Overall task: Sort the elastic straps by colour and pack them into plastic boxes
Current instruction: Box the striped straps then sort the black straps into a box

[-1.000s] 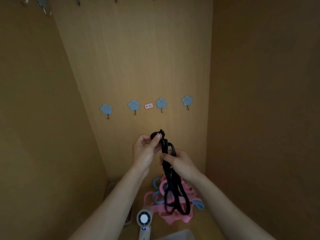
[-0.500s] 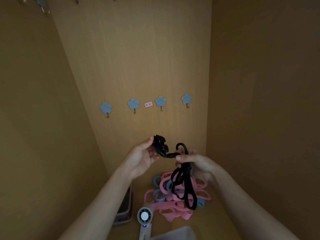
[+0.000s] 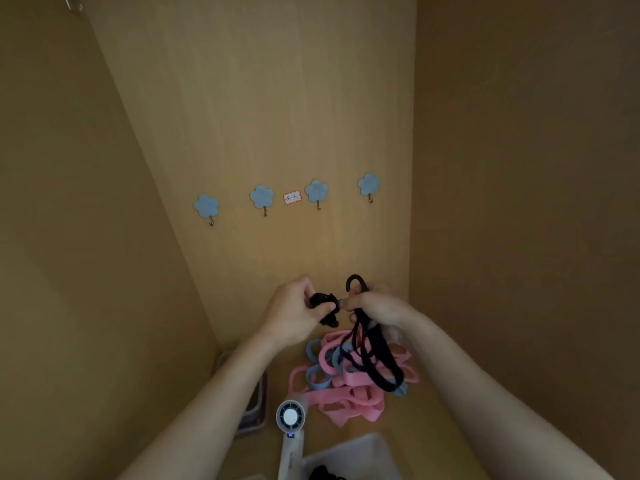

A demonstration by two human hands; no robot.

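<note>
Both hands closed on one black strap (image 3: 375,362): left hand (image 3: 294,315) pinches a bunched end, right hand (image 3: 375,306) clamps the middle, a small loop poking up above its fingers and the long loops hanging down over a heap of pink and blue straps (image 3: 346,393) on the wooden shelf (image 3: 436,431). A clear plastic box (image 3: 356,452) sits at the near edge with something black inside, a small white fan (image 3: 290,415) just left of it, and a dark-rimmed tray (image 3: 256,407) under the left forearm. Four blue flower-shaped hooks (image 3: 262,197) and a small red-bordered label (image 3: 292,197) line the back panel.
</note>
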